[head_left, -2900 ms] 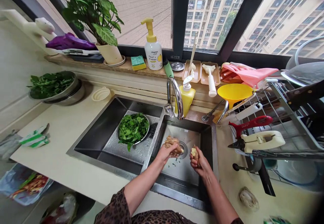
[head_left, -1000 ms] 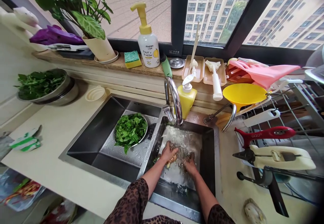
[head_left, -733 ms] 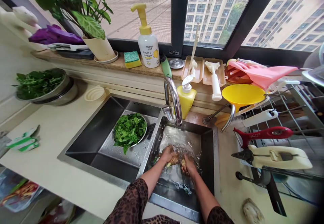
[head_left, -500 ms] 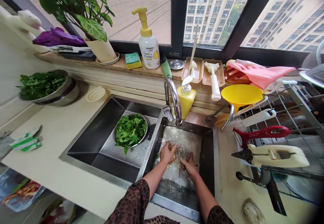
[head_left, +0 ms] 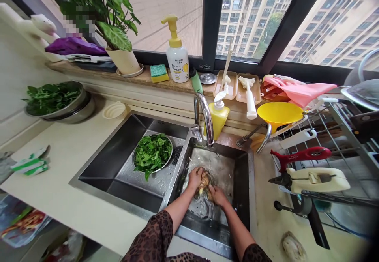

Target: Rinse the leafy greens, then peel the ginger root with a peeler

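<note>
In the right-hand basin of the sink [head_left: 251, 183], my left hand [head_left: 195, 178] is closed round a brown, knobbly root [head_left: 204, 179] with a pale yellowish tip. It looks like ginger, though water and fingers hide part of it. My right hand [head_left: 217, 195] is beside it, fingers curled on a brownish piece at the water surface. Whether that piece belongs to the same root I cannot tell. Rippling water [head_left: 220, 165] surrounds both hands. The chrome faucet [head_left: 207, 116] arches over the back of this basin.
A bowl of green leaves [head_left: 152, 153] stands in the left basin, and more greens [head_left: 53, 98] fill a bowl at the far left. Behind the faucet is a yellow soap bottle [head_left: 217, 118]. A dish rack [head_left: 331, 131] with a red-handled peeler [head_left: 304, 155] and cream-handled scissors [head_left: 316, 180] borders the right.
Splashing round the hands has eased, and the brown root now shows more clearly between them. My right hand has shifted slightly left and down. The camera view has moved a little.
</note>
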`<state>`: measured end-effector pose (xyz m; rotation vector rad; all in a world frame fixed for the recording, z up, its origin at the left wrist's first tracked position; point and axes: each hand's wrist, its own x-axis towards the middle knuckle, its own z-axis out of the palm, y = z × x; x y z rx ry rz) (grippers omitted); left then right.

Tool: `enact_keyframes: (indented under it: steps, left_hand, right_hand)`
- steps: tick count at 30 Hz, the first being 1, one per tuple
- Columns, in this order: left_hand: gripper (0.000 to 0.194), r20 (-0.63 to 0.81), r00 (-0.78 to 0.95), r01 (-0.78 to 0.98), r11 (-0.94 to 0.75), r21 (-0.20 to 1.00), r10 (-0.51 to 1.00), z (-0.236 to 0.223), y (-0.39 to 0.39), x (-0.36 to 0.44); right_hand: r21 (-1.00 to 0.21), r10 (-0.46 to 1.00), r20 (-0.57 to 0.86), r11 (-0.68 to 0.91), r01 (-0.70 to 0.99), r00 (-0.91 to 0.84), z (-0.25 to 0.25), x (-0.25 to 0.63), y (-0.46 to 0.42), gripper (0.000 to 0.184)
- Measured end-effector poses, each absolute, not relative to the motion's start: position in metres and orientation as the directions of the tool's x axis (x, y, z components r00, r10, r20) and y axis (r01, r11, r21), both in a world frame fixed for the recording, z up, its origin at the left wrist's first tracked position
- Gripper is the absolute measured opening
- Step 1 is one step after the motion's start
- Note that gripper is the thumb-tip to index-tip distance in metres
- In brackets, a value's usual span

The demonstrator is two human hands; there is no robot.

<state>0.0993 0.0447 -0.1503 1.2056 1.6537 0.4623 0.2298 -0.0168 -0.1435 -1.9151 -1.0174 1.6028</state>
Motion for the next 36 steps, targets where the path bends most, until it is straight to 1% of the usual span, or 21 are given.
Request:
enact_keyframes:
  steps: [1,2,4,6,7,8,10,12,14,16,18,20,22,24,25,27,29,31,33,36]
  left_hand:
    - [0.034,-0.473,-0.026,0.449,0.434,0.781,0.88,-0.144,0.045,0.1]
    - [0.035,-0.457,-0.032,0.373,0.435,0.819,0.889,-0.136,0.044,0.101]
    - [0.037,-0.412,-0.005,0.119,0.409,0.905,0.911,-0.119,0.038,0.101]
    - [0.04,-0.331,0.058,-0.147,0.336,0.93,0.942,-0.098,0.029,0.099]
    - [0.043,-0.282,0.095,-0.22,0.296,0.929,0.955,-0.087,0.024,0.097]
    - [0.045,-0.236,0.134,-0.238,0.262,0.935,0.962,-0.077,0.019,0.095]
    - [0.053,-0.177,0.206,-0.229,0.223,0.947,0.962,-0.058,0.011,0.091]
    - [0.056,-0.166,0.26,-0.205,0.223,0.953,0.951,-0.043,0.004,0.086]
    - [0.05,-0.194,0.323,-0.142,0.25,0.958,0.926,-0.033,-0.002,0.083]
    - [0.043,-0.186,0.369,-0.022,0.208,0.978,0.911,-0.024,-0.007,0.083]
    - [0.04,-0.128,0.368,0.113,0.092,0.989,0.921,-0.017,-0.013,0.086]
    - [0.037,-0.061,0.344,0.217,-0.017,0.976,0.937,-0.012,-0.02,0.09]
    - [0.037,-0.034,0.324,0.244,-0.049,0.968,0.945,-0.009,-0.026,0.095]
    - [0.037,-0.013,0.283,0.217,-0.051,0.975,0.959,-0.01,-0.032,0.099]
    - [0.038,-0.002,0.25,0.202,-0.05,0.978,0.968,-0.011,-0.035,0.101]
    - [0.039,0.006,0.186,0.19,-0.042,0.981,0.983,-0.014,-0.037,0.102]
    - [0.04,0.003,0.148,0.182,-0.03,0.983,0.989,-0.017,-0.038,0.102]
    - [0.04,-0.006,0.13,0.171,-0.017,0.985,0.991,-0.02,-0.037,0.1]
    - [0.039,-0.011,0.111,0.16,-0.007,0.987,0.994,-0.024,-0.036,0.098]
    - [0.038,-0.026,0.067,0.151,0.015,0.988,0.997,-0.032,-0.036,0.095]
  right_hand:
    - [-0.749,0.796,-0.601,-0.594,0.294,0.075,-0.135,0.23,-0.014,0.032]
    - [-0.775,0.823,-0.561,-0.559,0.296,0.084,-0.126,0.231,-0.011,0.036]
    - [-0.837,0.851,-0.522,-0.523,0.162,0.048,-0.103,0.228,-0.009,0.048]
    - [-0.851,0.852,-0.521,-0.523,-0.045,-0.05,-0.079,0.223,-0.012,0.055]
    - [-0.839,0.85,-0.519,-0.527,-0.132,-0.095,-0.068,0.219,-0.014,0.055]
    - [-0.833,0.854,-0.509,-0.521,-0.188,-0.112,-0.059,0.216,-0.017,0.054]
    - [-0.852,0.879,-0.475,-0.473,-0.222,-0.05,-0.044,0.21,-0.023,0.049]
    - [-0.89,0.901,-0.427,-0.405,-0.209,0.076,-0.036,0.209,-0.028,0.045]
    - [-0.917,0.914,-0.376,-0.343,-0.203,0.153,-0.03,0.21,-0.033,0.043]
    - [-0.934,0.933,-0.33,-0.301,-0.193,0.146,-0.025,0.212,-0.037,0.043]
    - [-0.952,0.951,-0.289,-0.273,-0.139,0.11,-0.018,0.213,-0.041,0.042]
    - [-0.973,0.965,-0.23,-0.229,-0.019,0.122,-0.012,0.212,-0.044,0.038]
    - [-0.98,0.971,-0.158,-0.176,0.09,0.178,-0.008,0.211,-0.045,0.038]
    - [-0.983,0.967,-0.125,-0.151,0.103,0.221,-0.006,0.208,-0.047,0.039]
    - [-0.985,0.963,-0.141,-0.16,0.067,0.232,-0.006,0.205,-0.047,0.04]
    - [-0.974,0.948,-0.226,-0.22,-0.051,0.224,-0.006,0.199,-0.048,0.041]
    - [-0.941,0.927,-0.324,-0.293,-0.171,0.189,-0.006,0.193,-0.049,0.043]
    - [-0.903,0.909,-0.389,-0.344,-0.258,0.148,-0.005,0.187,-0.049,0.045]
    - [-0.876,0.903,-0.416,-0.368,-0.312,0.104,-0.005,0.184,-0.049,0.045]
    - [-0.847,0.891,-0.449,-0.402,-0.348,0.063,-0.009,0.179,-0.047,0.045]
